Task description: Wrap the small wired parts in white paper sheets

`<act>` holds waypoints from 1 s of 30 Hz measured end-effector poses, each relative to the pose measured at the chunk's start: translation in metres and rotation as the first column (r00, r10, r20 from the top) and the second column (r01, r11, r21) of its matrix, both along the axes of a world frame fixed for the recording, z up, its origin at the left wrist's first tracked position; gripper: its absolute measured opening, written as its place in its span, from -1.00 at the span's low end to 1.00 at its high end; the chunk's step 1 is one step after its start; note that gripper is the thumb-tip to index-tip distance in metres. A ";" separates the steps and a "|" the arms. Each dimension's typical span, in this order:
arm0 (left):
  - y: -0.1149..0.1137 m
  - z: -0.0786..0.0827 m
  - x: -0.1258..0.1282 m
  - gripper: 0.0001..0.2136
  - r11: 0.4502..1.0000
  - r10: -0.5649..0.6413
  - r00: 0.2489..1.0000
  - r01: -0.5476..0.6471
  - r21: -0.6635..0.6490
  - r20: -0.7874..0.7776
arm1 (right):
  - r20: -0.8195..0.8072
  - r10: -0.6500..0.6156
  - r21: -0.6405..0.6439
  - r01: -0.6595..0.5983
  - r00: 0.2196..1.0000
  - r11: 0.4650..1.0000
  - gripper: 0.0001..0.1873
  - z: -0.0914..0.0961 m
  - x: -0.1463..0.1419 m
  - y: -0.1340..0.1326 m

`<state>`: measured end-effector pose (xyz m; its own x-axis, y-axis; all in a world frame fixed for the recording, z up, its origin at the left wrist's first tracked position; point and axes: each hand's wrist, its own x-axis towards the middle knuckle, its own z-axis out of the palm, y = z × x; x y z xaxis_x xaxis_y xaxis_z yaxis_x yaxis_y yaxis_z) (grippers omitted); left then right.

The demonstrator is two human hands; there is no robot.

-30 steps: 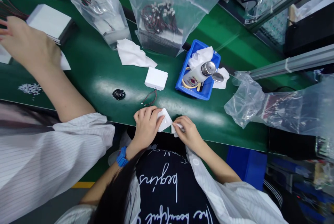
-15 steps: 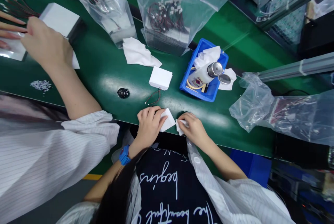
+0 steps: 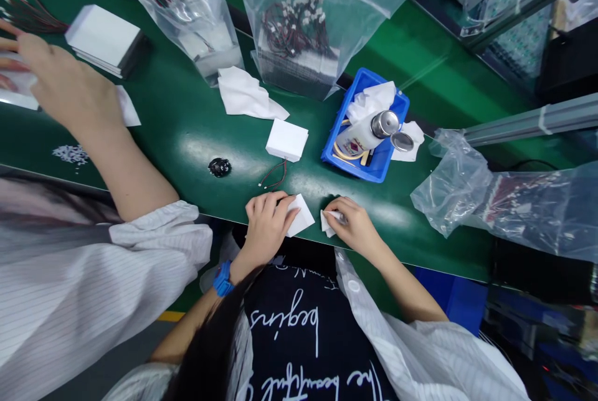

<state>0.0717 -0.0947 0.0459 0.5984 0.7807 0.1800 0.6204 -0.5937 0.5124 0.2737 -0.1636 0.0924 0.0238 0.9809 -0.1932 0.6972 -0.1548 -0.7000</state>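
One white piece [image 3: 303, 219], corner rightward, left hand [image 3: 267, 225] gripping it, right hand [image 3: 357, 227] pinching tissue [image 3: 326, 225]

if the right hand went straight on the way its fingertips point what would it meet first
Most likely the white piece held by the left hand, across a small gap to the left; the white wipe pinched in the right hand would probably touch it first. Relative height is unclear here.

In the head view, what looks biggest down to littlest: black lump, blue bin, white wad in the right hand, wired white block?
1. Blue bin
2. Wired white block
Unsure: black lump or white wad, partly hidden by the right hand.
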 end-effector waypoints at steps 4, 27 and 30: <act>0.000 -0.001 0.000 -0.74 1.000 -0.002 1.000 0.002 0.022 0.006 | 0.002 0.019 0.102 -0.019 1.000 0.995 -0.92 -0.001 -0.006 0.020; -0.026 -0.003 -0.019 -0.68 0.922 -0.303 0.949 0.315 0.225 -0.087 | 0.140 -0.205 0.559 0.094 0.969 0.824 -0.72 -0.039 0.000 0.007; -0.031 -0.007 -0.027 -0.72 0.899 -0.328 0.941 0.338 0.277 -0.084 | 0.091 -0.230 0.585 0.135 0.969 0.800 -0.78 -0.043 -0.004 0.000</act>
